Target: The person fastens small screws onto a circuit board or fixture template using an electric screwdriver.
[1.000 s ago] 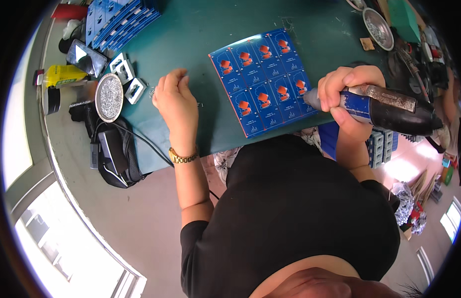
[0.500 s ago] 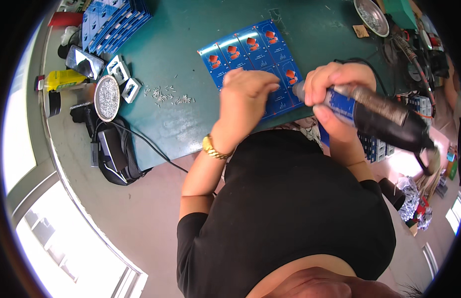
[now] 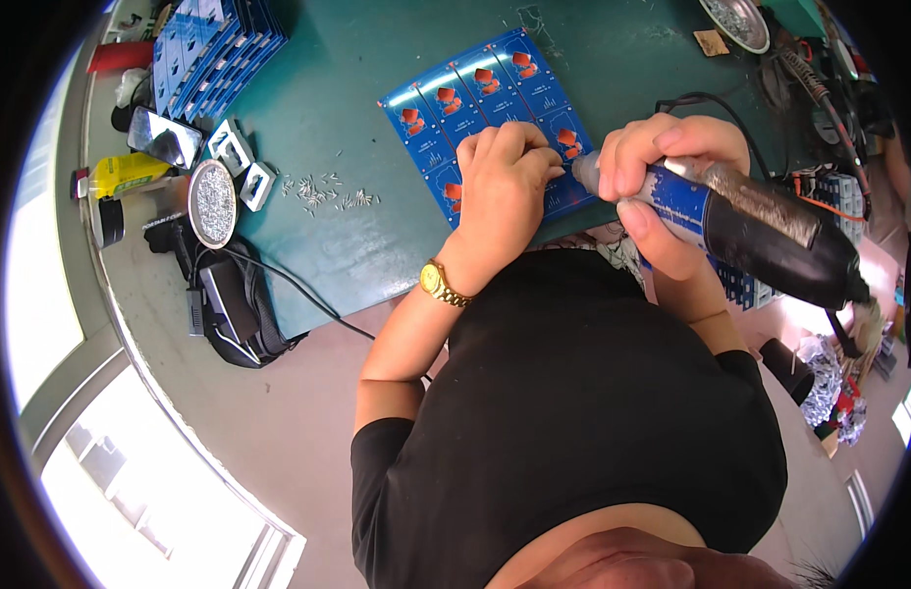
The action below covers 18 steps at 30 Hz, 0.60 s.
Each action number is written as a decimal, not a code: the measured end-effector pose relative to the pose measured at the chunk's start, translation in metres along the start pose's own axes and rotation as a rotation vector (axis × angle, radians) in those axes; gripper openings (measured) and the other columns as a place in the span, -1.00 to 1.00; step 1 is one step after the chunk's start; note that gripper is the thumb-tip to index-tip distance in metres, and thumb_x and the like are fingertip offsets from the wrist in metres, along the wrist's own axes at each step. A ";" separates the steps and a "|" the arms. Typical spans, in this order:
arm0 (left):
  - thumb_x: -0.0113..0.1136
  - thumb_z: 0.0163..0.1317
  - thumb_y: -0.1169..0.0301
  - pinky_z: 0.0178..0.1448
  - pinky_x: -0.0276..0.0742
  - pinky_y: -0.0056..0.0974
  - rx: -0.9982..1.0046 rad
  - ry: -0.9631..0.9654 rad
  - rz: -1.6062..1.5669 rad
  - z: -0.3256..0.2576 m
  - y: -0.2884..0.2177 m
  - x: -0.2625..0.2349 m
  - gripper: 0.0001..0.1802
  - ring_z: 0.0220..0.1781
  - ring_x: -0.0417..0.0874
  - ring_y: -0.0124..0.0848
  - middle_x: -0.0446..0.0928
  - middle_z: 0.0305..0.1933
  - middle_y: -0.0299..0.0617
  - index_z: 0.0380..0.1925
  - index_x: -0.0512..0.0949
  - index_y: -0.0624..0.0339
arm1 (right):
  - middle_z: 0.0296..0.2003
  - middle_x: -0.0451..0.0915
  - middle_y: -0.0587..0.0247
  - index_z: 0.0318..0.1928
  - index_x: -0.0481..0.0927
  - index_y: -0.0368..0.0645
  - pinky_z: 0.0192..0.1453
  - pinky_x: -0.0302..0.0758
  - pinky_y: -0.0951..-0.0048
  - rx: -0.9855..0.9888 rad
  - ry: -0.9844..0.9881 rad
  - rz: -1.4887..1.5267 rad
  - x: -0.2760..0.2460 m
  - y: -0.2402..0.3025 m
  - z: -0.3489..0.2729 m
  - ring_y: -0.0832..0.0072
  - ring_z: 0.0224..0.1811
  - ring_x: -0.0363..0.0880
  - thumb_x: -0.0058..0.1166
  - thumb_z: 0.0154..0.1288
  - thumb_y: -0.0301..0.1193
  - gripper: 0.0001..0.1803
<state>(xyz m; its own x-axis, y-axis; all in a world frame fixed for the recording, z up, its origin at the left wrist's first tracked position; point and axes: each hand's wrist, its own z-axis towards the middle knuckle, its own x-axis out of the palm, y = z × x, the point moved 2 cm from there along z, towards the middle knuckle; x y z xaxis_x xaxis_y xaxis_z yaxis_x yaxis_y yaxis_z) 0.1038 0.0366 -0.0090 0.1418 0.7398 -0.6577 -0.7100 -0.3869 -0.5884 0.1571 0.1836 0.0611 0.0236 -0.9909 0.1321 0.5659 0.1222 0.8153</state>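
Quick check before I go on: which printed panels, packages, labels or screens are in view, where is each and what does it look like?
Blue panel: flat on the green mat under the left hand, blue squares with orange patches.
Stack of blue panels: top left, fanned.
Yellow bottle: far left, lying down, label unreadable.
Phone: beside the bottle, dark glossy screen.
Power screwdriver: in the right hand, blue wrap, black body.

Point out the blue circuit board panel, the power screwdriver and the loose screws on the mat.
blue circuit board panel (image 3: 455, 98), head view, upper middle of its face.
power screwdriver (image 3: 770, 231), head view, dark body behind the right hand.
loose screws (image 3: 328, 191), head view, middle of the scattered pile.
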 end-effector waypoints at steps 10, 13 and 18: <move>0.31 -0.08 0.48 0.15 0.25 -0.01 0.075 0.052 0.040 -0.002 -0.001 0.001 -0.94 -0.12 0.49 -0.27 0.50 -0.30 -0.34 -0.52 0.64 0.10 | -0.36 0.50 0.15 0.03 0.30 -0.19 -0.22 0.51 0.37 -0.099 -0.008 0.114 -0.011 0.000 -0.004 0.43 -0.37 0.51 0.14 0.06 -0.72 -0.49; 0.35 -0.09 0.43 0.22 0.19 0.13 0.035 0.036 0.054 0.003 0.000 0.000 -0.95 -0.03 0.48 -0.27 0.51 -0.28 -0.37 -0.55 0.67 0.06 | -0.37 0.50 0.15 0.04 0.30 -0.14 -0.24 0.49 0.31 -0.111 -0.043 0.097 -0.019 0.004 -0.010 0.40 -0.38 0.48 0.14 0.09 -0.69 -0.50; 0.47 -0.21 0.39 0.15 0.21 -0.10 -0.059 0.049 0.079 0.001 0.004 -0.006 -0.84 -0.04 0.50 -0.35 0.50 -0.29 -0.42 -0.52 0.72 0.03 | -0.36 0.50 0.14 0.07 0.29 -0.09 -0.22 0.48 0.24 -0.150 -0.003 0.142 -0.023 0.008 -0.019 0.36 -0.38 0.50 0.17 0.12 -0.62 -0.48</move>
<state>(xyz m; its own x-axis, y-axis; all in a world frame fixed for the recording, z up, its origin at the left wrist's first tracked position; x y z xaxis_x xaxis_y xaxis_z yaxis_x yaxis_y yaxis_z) 0.0997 0.0314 -0.0071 0.1216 0.6782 -0.7248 -0.6787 -0.4760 -0.5593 0.1770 0.2067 0.0534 0.1096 -0.9642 0.2417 0.6738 0.2508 0.6951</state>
